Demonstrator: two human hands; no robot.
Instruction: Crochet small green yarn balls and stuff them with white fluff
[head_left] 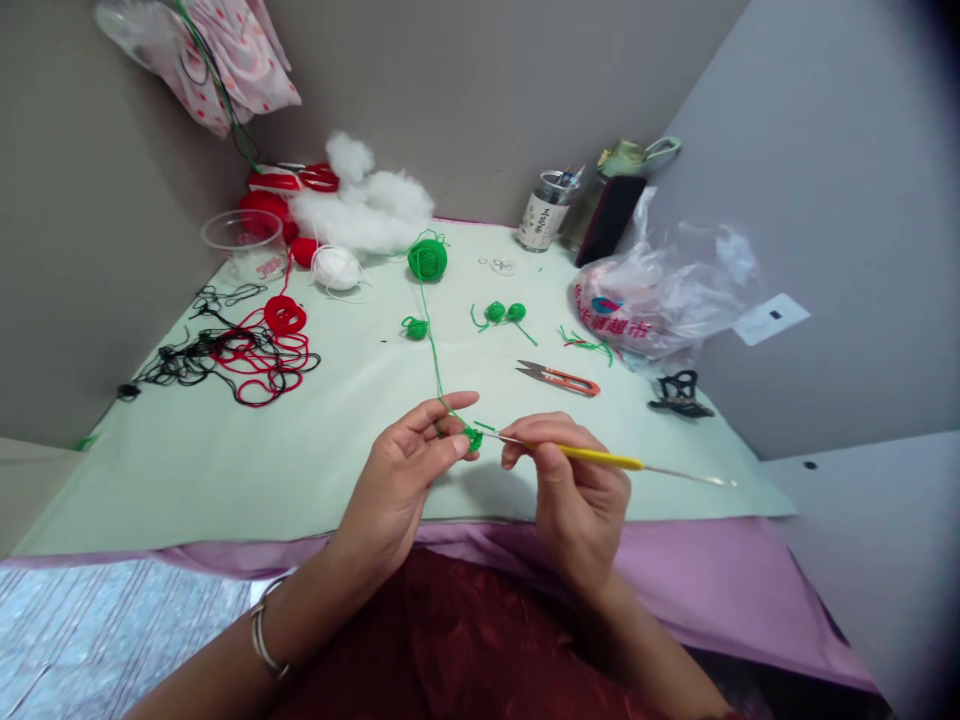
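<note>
My left hand pinches a small green crochet piece between thumb and fingers. A green yarn strand runs from over its raised index finger back to a green yarn ball. In my right hand is a yellow-handled crochet hook, held like a pen. The hook's thin metal tip meets the green piece; its other metal end points right. Just behind the fingers lies a short green yarn scrap. Farther back are a small green ball and two small green crocheted balls with tails.
Orange-handled thread snips lie right of centre, near yarn scraps and a black claw clip. A plastic bag, phone and pen cup stand behind. Left: tangled red and black yarn, white stuffing, plastic cup.
</note>
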